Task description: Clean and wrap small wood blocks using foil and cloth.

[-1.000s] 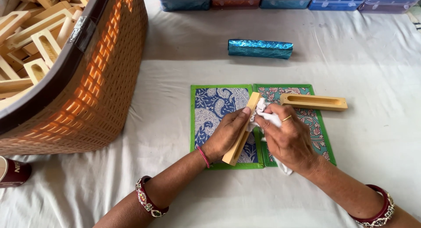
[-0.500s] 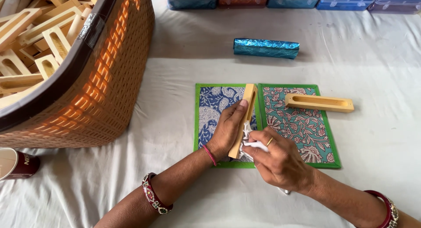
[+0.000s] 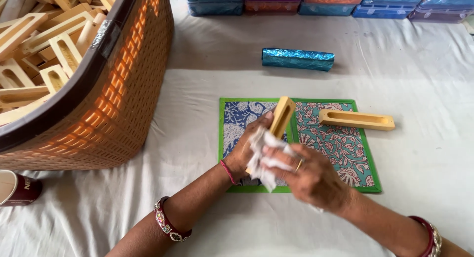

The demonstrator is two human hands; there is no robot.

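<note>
Upward slid white cloth (image 3: 264,155); left hand (image 3: 247,150) grips wooden piece (image 3: 280,119).

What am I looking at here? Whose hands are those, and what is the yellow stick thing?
There is no machine here, just a person. The picture comes from a camera worn on that person's head, so you look down at their own two hands.

The left hand holds a pale wooden piece with a long slot cut in it, tilted up off the cloth. The right hand presses a crumpled white cloth against it.

Under the hands lies a green-edged printed mat, half blue pattern, half teal. A second slotted wooden piece lies flat on its far right corner. Behind it sits a shiny blue wrapped packet. On the left stands a big orange basket full of the same wooden pieces. Everything rests on a white sheet, with coloured boxes lined up at the back.
</note>
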